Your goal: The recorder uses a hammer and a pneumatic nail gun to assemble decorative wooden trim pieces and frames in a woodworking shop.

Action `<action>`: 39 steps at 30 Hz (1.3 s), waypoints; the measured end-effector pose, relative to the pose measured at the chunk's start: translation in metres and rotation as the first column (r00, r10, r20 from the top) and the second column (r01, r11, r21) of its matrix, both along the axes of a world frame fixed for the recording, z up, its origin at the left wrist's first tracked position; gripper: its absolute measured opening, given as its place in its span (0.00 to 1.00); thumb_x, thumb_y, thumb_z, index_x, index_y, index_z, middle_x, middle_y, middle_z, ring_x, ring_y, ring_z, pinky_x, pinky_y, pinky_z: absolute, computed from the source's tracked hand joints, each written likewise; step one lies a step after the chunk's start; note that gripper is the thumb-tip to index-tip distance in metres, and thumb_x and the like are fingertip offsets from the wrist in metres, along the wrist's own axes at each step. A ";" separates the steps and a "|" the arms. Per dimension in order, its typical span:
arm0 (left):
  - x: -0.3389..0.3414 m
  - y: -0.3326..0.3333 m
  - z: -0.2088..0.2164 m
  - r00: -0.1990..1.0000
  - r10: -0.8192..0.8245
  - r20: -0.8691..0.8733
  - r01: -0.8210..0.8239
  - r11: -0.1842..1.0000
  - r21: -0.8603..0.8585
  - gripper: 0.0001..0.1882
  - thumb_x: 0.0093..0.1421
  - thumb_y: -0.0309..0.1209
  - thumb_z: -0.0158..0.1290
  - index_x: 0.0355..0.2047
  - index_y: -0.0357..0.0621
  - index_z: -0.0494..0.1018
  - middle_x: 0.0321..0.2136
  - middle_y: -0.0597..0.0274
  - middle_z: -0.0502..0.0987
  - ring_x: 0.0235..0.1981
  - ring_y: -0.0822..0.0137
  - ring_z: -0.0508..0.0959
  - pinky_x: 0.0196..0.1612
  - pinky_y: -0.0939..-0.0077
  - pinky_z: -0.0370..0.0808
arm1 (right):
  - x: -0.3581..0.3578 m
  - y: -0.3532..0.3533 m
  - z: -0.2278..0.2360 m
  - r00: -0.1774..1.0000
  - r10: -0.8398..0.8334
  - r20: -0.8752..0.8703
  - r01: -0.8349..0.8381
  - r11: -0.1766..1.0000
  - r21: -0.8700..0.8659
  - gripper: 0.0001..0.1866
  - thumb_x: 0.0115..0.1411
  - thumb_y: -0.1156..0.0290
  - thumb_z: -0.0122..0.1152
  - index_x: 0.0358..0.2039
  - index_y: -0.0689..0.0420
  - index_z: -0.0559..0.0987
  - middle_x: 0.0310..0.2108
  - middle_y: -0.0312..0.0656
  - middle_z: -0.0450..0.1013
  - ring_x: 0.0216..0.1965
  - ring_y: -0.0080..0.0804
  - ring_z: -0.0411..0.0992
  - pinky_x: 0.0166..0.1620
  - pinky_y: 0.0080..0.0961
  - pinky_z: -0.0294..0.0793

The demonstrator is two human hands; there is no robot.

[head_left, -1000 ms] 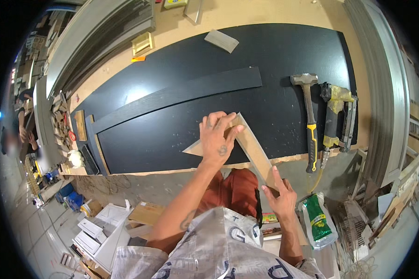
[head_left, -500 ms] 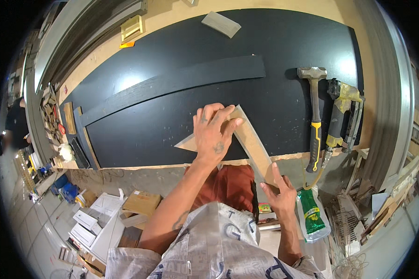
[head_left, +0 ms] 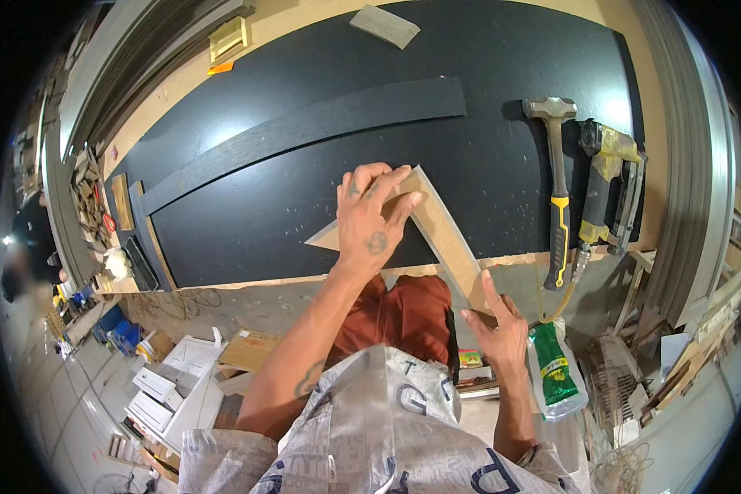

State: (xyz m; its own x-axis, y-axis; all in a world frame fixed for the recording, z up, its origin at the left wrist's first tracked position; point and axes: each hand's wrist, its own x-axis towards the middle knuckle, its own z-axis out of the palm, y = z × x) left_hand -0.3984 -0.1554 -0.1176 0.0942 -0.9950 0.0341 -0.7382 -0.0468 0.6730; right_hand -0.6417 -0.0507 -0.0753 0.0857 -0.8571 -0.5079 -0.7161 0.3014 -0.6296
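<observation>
- The right hand (head_left: 498, 329) lightly grasps the near end of one flat tan strip between thumb and forefinger, the other fingers loosely curled, probably to support an end that juts past the worktop's near edge (head_left: 305, 282).
- The left hand (head_left: 369, 226) has its fingers bent over the corner and grasping it, likely keeping two pieces in line; whether these are fastened I cannot tell.
- The V-shaped pair of pale-edged tan strips (head_left: 451, 249), two in all, points its corner away from the person, above a large glossy black panel (head_left: 247, 239), of which there is one.
- One steel-headed hammer with a black-and-yellow grip (head_left: 559, 198) lies on the right, its handle end overhanging the near edge, perhaps for easy reach.
- Just beside it, one black-and-yellow taped air tool (head_left: 605, 177) lies with its hose end toward the person, which seems to keep the hose off the panel.
- Farther in, one long flat black wooden strip (head_left: 305, 136) lies across the panel, apart from the hands.
- Farthest, one grey rectangular wood block (head_left: 387, 27) rests near the panel's far edge, seemingly set aside.
</observation>
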 end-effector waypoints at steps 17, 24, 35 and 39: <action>0.002 0.001 0.000 0.995 -0.042 0.092 0.042 0.999 -0.001 0.19 0.57 0.42 0.59 0.46 0.45 0.78 0.41 0.57 0.73 0.44 0.54 0.70 0.50 0.61 0.67 | -0.019 -0.042 0.010 0.985 -0.016 -0.170 -0.070 0.870 -0.487 0.29 0.55 0.66 0.66 0.58 0.50 0.72 0.39 0.48 0.74 0.40 0.46 0.74 0.42 0.39 0.75; -0.003 0.001 -0.003 0.998 -0.045 0.045 0.047 0.998 -0.041 0.18 0.56 0.38 0.60 0.45 0.46 0.78 0.41 0.57 0.73 0.44 0.52 0.71 0.49 0.60 0.67 | -0.024 -0.118 -0.002 0.856 -0.073 -0.512 -0.169 0.897 -0.409 0.29 0.57 0.73 0.62 0.59 0.61 0.67 0.43 0.50 0.68 0.42 0.49 0.69 0.44 0.42 0.71; 0.002 0.003 -0.001 0.998 -0.048 0.040 0.048 0.999 -0.010 0.18 0.57 0.38 0.60 0.46 0.47 0.77 0.43 0.58 0.71 0.45 0.53 0.70 0.51 0.59 0.66 | -0.044 -0.217 0.048 0.817 -0.232 -0.528 -0.335 0.555 -0.761 0.22 0.55 0.69 0.65 0.51 0.57 0.74 0.42 0.49 0.73 0.45 0.49 0.72 0.49 0.42 0.70; 0.000 0.002 0.000 0.999 -0.041 0.025 0.041 0.999 0.008 0.18 0.58 0.40 0.58 0.46 0.47 0.77 0.43 0.58 0.71 0.45 0.54 0.69 0.51 0.60 0.66 | -0.060 -0.135 -0.010 0.733 -0.364 -0.575 -0.147 0.740 -0.657 0.33 0.55 0.67 0.67 0.60 0.59 0.66 0.43 0.52 0.71 0.47 0.51 0.69 0.52 0.42 0.68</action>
State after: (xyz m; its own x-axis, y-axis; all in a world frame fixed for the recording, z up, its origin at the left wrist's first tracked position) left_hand -0.3988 -0.1539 -0.1181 0.0527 -0.9982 0.0287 -0.7562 -0.0211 0.6540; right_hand -0.7017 -0.1862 -0.0850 -0.1484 -0.9526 0.2655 -0.9874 0.1277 -0.0935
